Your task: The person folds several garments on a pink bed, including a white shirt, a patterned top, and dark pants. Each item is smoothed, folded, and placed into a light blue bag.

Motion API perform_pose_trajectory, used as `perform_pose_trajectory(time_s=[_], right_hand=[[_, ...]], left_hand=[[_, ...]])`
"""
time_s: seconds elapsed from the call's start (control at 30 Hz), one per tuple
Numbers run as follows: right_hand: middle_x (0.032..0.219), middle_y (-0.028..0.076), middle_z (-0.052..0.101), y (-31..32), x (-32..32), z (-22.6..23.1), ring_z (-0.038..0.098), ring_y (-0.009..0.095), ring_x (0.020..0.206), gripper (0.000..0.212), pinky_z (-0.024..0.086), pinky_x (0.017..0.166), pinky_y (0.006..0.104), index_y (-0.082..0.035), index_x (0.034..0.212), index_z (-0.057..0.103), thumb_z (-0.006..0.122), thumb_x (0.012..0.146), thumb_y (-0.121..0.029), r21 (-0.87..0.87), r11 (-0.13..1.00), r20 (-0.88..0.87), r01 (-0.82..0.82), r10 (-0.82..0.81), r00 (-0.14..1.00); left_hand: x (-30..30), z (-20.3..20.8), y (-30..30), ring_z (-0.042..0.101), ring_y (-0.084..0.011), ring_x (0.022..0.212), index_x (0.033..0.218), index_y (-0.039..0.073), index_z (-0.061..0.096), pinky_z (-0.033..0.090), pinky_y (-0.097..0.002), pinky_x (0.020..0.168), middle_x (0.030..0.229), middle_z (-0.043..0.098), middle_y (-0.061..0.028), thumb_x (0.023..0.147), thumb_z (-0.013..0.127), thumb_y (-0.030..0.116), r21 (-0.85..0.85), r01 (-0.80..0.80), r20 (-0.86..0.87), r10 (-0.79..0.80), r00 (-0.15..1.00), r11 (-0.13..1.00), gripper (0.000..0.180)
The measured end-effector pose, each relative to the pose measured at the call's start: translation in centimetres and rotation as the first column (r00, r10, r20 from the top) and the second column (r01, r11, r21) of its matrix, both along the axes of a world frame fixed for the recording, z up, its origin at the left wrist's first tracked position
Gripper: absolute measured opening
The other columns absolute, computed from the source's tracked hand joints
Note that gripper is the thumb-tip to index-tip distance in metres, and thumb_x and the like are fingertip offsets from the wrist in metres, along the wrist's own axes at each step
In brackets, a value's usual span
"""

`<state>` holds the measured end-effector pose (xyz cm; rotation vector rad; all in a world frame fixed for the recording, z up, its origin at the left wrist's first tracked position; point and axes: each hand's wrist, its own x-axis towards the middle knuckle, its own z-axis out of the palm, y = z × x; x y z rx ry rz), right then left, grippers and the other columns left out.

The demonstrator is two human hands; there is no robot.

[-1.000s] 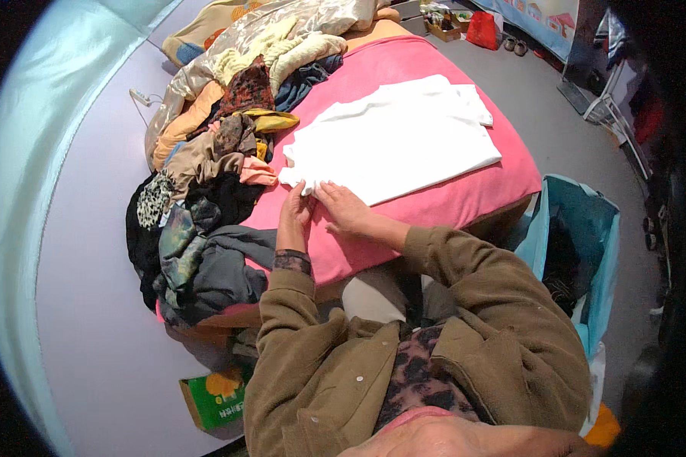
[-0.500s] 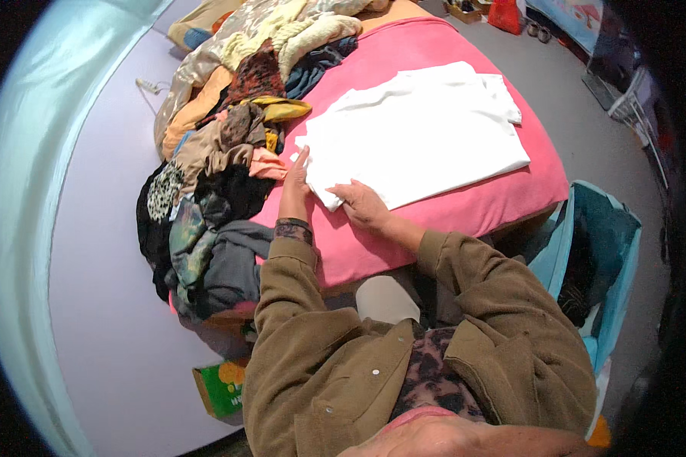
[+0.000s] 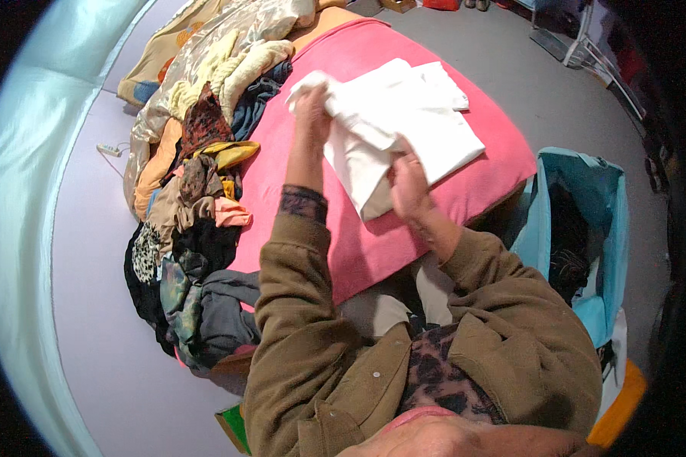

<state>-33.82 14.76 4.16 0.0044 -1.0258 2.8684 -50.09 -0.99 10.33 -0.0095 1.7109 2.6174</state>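
A white shirt (image 3: 434,141) lies partly folded on the pink bed cover (image 3: 351,263), with what looks like a sleeve at its far right. My left hand (image 3: 312,108) is closed on the shirt's left end and holds it up off the bed. My right hand (image 3: 410,183) grips a lifted near edge of the same shirt, its fingers partly hidden by cloth. Between my hands the fabric is raised and turned over toward the right, slightly blurred by motion. A greyish inner layer of the shirt shows beside my right hand.
Piled clothes (image 3: 194,198) run along the bed's left side, with a cream knitted piece (image 3: 255,65) at the back. A light blue fabric bin (image 3: 613,228) holding dark things stands right of the bed. A metal-framed rack (image 3: 583,42) is at the far right.
Both hands have taken up the shirt's left end, which lay flat before. My left hand moved up and away from me, and the cloth is folding over rightward. The whole view has shifted.
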Motion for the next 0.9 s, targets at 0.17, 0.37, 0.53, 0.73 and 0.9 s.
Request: perform_pose_trajectory(time_s=[0.17, 0.37, 0.53, 0.73, 0.9], right_hand=[[0.136, 0.019, 0.049, 8.3, -0.8, -1.3, 0.050, 0.027, 0.127, 0.041, 0.041, 0.109, 0.0410, 0.005, 0.137, 0.042, 0.046, 0.105, -0.021, -0.328, 0.930, 0.310, 0.166, -0.059, 0.949], [0.146, 0.015, 0.045, 9.7, -0.8, -1.7, 0.045, 0.027, 0.136, 0.044, 0.035, 0.115, 0.0445, 0.002, 0.143, 0.037, 0.042, 0.107, -0.023, -0.398, 0.914, 0.139, -0.078, 0.145, 0.980], [0.148, 0.014, 0.043, 11.1, 1.1, 0.0, 0.043, 0.026, 0.136, 0.047, 0.034, 0.115, 0.0421, -0.001, 0.145, 0.037, 0.046, 0.106, -0.024, -0.367, 0.930, 0.282, -0.020, 0.132, 0.950], [0.148, 0.021, 0.043, 16.2, 1.8, -1.4, 0.045, 0.028, 0.134, 0.053, 0.036, 0.112, 0.0393, 0.005, 0.145, 0.036, 0.055, 0.101, -0.017, 0.501, 0.709, -0.184, 0.496, -0.473, 0.861], [0.127, 0.023, 0.062, 19.7, -1.5, -1.9, 0.060, 0.031, 0.119, 0.073, 0.046, 0.101, 0.0399, 0.006, 0.147, 0.033, 0.061, 0.097, -0.039, 0.912, 0.411, 0.109, 0.002, -0.245, 0.963]], left_hand=[[3.2, -1.6, 8.9, 0.054, -0.0361, 0.125, 0.143, -0.004, 0.041, 0.049, -0.0438, 0.102, 0.138, 0.049, -0.0261, 0.090, 0.075, 0.029, -0.444, 0.137, 0.020, -0.143, 0.989, 0.885, 0.071], [12.6, -5.1, 5.5, 0.037, -0.0421, 0.141, 0.144, 0.006, 0.048, 0.037, -0.0510, 0.112, 0.156, 0.031, -0.0258, 0.088, 0.073, 0.029, -0.973, -0.135, -0.184, -0.276, 0.943, 0.188, 0.066], [19.3, -7.4, 4.1, 0.025, -0.0442, 0.147, 0.144, 0.010, 0.048, 0.030, -0.0542, 0.116, 0.158, 0.025, -0.0273, 0.084, 0.077, 0.036, -0.991, -0.105, -0.132, -0.398, 0.908, 0.088, 0.072], [21.7, -9.5, 4.4, 0.031, -0.0435, 0.143, 0.146, 0.001, 0.042, 0.030, -0.0495, 0.116, 0.152, 0.031, -0.0321, 0.086, 0.077, 0.030, -0.921, -0.240, -0.285, -0.110, 0.952, 0.307, 0.075], [21.2, -8.0, 4.3, 0.048, -0.0322, 0.131, 0.150, -0.003, 0.026, 0.044, -0.0397, 0.106, 0.146, 0.040, -0.0253, 0.093, 0.069, 0.021, -0.400, -0.075, 0.064, 0.110, 0.992, 0.914, 0.075]])
